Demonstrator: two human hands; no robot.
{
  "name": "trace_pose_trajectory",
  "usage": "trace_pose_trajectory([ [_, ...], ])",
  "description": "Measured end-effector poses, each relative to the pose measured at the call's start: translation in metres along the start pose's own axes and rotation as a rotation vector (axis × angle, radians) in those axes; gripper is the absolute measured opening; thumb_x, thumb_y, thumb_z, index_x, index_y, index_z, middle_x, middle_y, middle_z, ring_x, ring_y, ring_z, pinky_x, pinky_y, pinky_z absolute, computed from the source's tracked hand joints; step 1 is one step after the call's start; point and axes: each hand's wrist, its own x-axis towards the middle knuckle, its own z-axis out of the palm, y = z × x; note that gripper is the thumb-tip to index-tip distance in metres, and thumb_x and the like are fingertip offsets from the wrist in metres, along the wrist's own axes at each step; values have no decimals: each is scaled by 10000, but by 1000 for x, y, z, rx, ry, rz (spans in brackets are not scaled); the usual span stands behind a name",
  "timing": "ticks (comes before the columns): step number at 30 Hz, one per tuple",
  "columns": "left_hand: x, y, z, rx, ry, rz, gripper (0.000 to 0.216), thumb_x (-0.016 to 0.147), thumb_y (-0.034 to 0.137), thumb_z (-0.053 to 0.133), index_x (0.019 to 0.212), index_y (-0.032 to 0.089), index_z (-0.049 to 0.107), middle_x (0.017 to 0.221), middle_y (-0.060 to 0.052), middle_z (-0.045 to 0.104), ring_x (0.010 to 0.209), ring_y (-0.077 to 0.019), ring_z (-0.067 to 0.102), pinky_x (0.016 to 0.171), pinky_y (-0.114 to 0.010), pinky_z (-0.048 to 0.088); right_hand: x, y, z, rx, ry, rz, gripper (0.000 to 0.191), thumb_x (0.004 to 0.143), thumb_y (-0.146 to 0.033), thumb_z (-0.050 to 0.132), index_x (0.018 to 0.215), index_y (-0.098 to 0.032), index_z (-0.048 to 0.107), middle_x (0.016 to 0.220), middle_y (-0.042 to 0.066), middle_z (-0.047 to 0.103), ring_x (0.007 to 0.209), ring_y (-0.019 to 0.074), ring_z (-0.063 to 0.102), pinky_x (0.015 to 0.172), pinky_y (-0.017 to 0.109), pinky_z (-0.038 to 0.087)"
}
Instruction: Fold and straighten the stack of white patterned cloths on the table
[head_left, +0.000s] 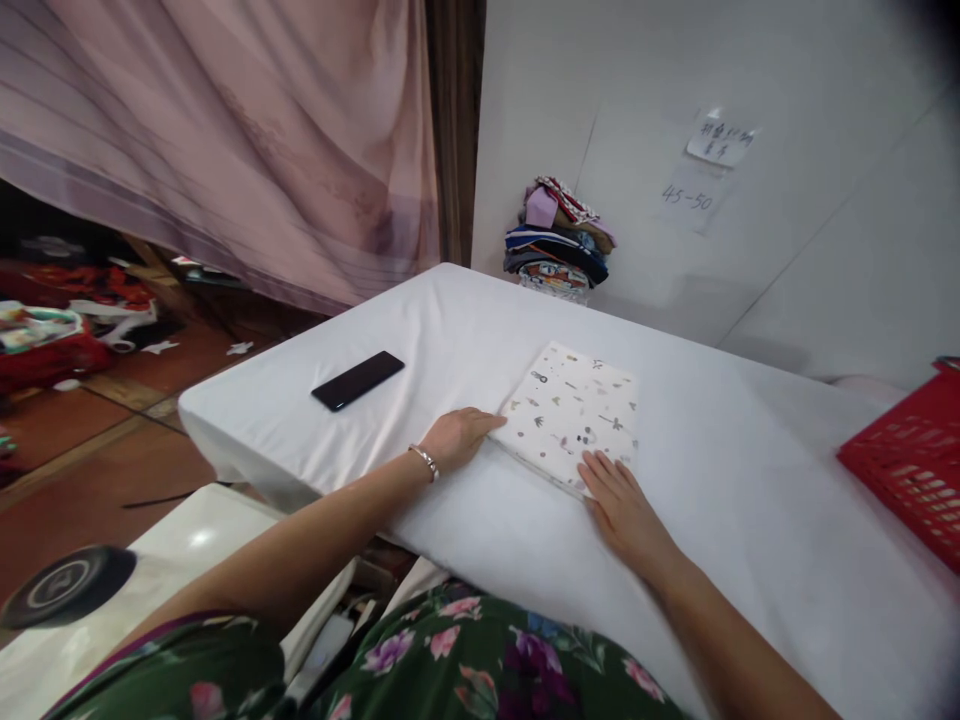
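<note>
A folded white cloth with small printed figures [571, 412] lies flat on the white-covered table [735, 470]. My left hand [461, 436], with a bracelet on the wrist, rests at the cloth's left edge, its fingers reaching the edge and partly tucked against it. My right hand [619, 500] lies flat on the cloth's near corner with fingers stretched out. Neither hand lifts anything.
A black phone [358, 380] lies on the table's left part. A stack of folded clothes [561, 242] stands at the far end by the wall. A red basket [911, 460] sits at the right edge. A pink curtain [225, 140] hangs at left.
</note>
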Motion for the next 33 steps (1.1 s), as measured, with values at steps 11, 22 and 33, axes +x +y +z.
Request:
trace_pose_trajectory([
  [11, 7, 7, 7, 123, 36, 150, 446, 782, 104, 381, 1196, 222, 499, 1305, -19, 463, 1181, -202, 425, 974, -390, 359, -2, 6, 9, -18, 84, -75, 465, 901, -226, 301, 1363, -183, 279, 1404, 69, 292, 1314, 201, 188, 1053, 459, 235],
  [22, 32, 26, 11, -8, 106, 37, 415, 821, 254, 391, 1228, 268, 471, 1358, 10, 392, 1290, -211, 252, 1066, -440, 164, 2, 2, 7, -8, 89, -60, 473, 902, -227, 313, 1371, -206, 256, 1412, 68, 270, 1313, 211, 188, 1051, 473, 226],
  [33, 72, 34, 23, -18, -138, -123, 701, 783, 631, 309, 1331, 196, 335, 1446, -55, 195, 1334, -231, 110, 1066, -411, 121, -1, -4, -5, 156, -13, -6, 481, 904, -315, 306, 1372, -215, 259, 1432, 45, 219, 1323, 202, 154, 1072, 455, 155],
])
